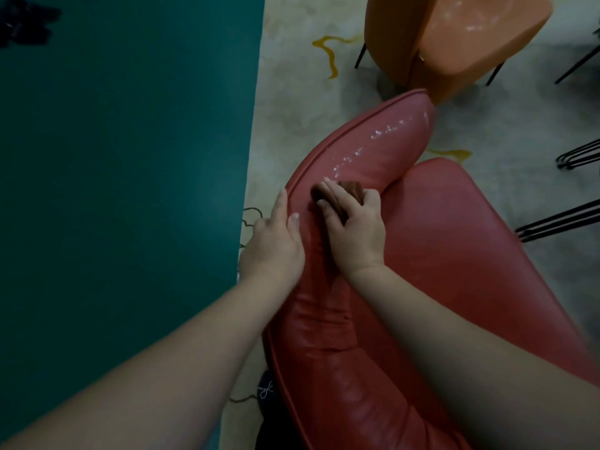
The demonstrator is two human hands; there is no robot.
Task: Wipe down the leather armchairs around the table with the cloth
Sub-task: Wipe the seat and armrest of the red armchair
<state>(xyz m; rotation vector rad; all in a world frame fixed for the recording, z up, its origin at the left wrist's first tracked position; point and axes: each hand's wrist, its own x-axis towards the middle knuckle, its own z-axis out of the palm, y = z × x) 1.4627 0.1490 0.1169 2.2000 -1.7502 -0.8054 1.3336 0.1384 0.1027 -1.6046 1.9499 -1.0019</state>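
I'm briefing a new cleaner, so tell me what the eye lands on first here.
First, the red leather armchair in the middle, its curved backrest shining wet. On that backrest the right hand presses a dark cloth, while the left hand grips the backrest's outer edge. A green table fills the left, and an orange armchair stands top right.

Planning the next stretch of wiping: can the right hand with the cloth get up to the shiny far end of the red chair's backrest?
Probably yes. The right hand holds the cloth on the red chair, and the backrest beyond it lies bare. The left hand grips the rim, aside.
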